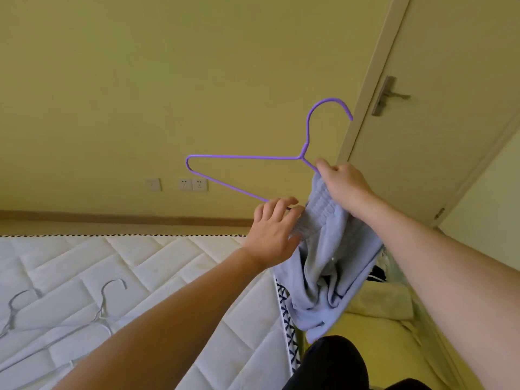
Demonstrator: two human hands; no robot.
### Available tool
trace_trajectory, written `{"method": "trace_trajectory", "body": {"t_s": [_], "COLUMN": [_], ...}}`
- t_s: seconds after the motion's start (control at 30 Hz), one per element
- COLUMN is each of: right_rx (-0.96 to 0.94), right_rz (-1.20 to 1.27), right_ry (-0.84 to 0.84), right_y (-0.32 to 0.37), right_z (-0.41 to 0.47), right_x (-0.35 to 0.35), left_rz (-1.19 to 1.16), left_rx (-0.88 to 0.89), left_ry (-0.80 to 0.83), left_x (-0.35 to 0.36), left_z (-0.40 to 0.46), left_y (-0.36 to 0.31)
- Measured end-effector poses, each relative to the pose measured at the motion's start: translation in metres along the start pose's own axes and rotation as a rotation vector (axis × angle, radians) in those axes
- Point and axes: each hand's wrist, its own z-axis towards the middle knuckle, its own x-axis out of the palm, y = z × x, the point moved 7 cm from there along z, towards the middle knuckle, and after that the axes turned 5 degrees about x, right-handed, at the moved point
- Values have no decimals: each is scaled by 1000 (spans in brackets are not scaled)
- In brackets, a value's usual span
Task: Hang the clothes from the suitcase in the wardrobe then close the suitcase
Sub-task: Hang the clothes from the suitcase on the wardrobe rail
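Shorts (323, 257) are hanging off the bed's (140, 277) right edge, bunched on the purple hanger (244, 157); right hand (346, 184) is pinching hanger and waistband together, while left hand (273, 223), fingers loosely curled, is feeding fabric along the bar.

A purple wire hanger (247, 161) tilts in the air, hook up, with pale blue shorts (329, 254) – elastic waistband bunched on its right arm – hanging crumpled below.
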Motion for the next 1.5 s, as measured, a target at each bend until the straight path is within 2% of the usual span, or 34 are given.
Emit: {"method": "trace_trajectory", "body": {"t_s": [0.17,0.23,0.27,0.3,0.37,0.43,0.47,0.5,0.53,0.57,0.63,0.77,0.8,0.87,1.0,1.1,1.17,1.23,1.27,1.33,1.4,1.5], "right_rx": [-159,-221,-250,-274,-291,-290,-292,-299,-299,-298,-280,-249,-251,-266,-301,-289,-258,-233,-227,-235,-241,-212], "right_rz": [56,-2,-46,-79,-87,-81,-79,-72,-50,-21,45,158,149,86,-20,-98,-223,-322,-361,-451,-547,-578], "right_ry": [76,61,45,32,23,7,5,8,15,20,35,79,87,132,191,140,76,15,-1,-6,26,132], "right_y": [5,8,10,14,20,22,23,24,23,23,21,8,3,-5,-18,-34,-42,-41,-37,-32,-28,-24], "right_z": [3,9,11,12,14,18,20,22,23,22,21,18,14,-1,-22,-17,-14,-14,-14,-16,-19,-20], "right_x": [-38,-46,-49,-52,-54,-58,-59,-62,-63,-65,-68,-72,-72,-60,-32,-29,-27,-26,-25,-22,-17,1], "left_rz": [-15,-112,-193,-315,-616,-731,-728,-734,-774,-837,-961,-1018,-1060,-1172,-1293,-1278,-1224,-1112,-981,-727,-325,-313], "left_rx": [6,-3,4,-19,-162,-256,-301,-344,-396,-465,-633,-925,-966,-1012,-966,-1123,-1142,-1136,-1134,-1098,-944,-773], "left_ry": [-416,-469,-420,-302,109,599,786,892,922,883,696,113,40,34,174,58,67,114,149,108,62,-73], "left_x": [-27,-30,-25,-18,4,25,35,43,49,55,61,28,14,-13,-62,-90,-103,-112,-116,-131,-149,-154], "left_z": [26,25,25,26,25,13,3,-4,-9,-11,-8,10,16,31,56,52,52,51,52,54,68,90], "left_y": [-36,-34,-33,-29,-24,-32,-34,-34,-29,-22,-3,55,63,70,81,115,130,134,136,134,129,108]}}
